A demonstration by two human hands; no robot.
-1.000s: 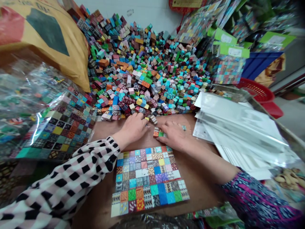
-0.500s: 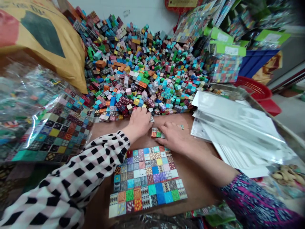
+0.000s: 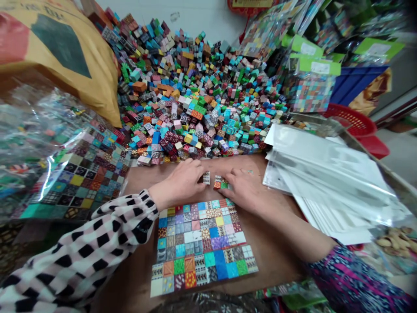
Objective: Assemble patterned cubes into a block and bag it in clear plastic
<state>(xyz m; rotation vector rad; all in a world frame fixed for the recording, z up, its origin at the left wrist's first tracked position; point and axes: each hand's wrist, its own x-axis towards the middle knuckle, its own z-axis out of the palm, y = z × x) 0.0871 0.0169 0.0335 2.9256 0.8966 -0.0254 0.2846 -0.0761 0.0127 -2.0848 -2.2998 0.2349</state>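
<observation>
My left hand [image 3: 182, 180] is closed on a small black-and-white patterned cube [image 3: 206, 178] at its fingertips, just above the brown board. My right hand [image 3: 244, 186] lies low on the board, its fingers and thumb closed round a short row of small cubes [image 3: 218, 182], among them orange and green ones; the rest of the row is under the fingers. A narrow gap parts the held cube from this row. Nearer to me lies a flat, tightly packed block of many coloured cubes [image 3: 198, 243], with a stepped lower edge.
A large heap of loose cubes [image 3: 195, 100] rises against the wall behind the board [image 3: 273, 243]. Bagged cube sheets [image 3: 78, 178] and a yellow sack [image 3: 81, 78] stand left. White sheets and clear bags [image 3: 319, 174], a red basket [image 3: 352, 119] and a blue bin [image 3: 358, 87] are right.
My left hand has drawn back from the edge of the heap toward me, bringing the patterned cube beside the row. My right hand stays on the row. The view has shifted slightly.
</observation>
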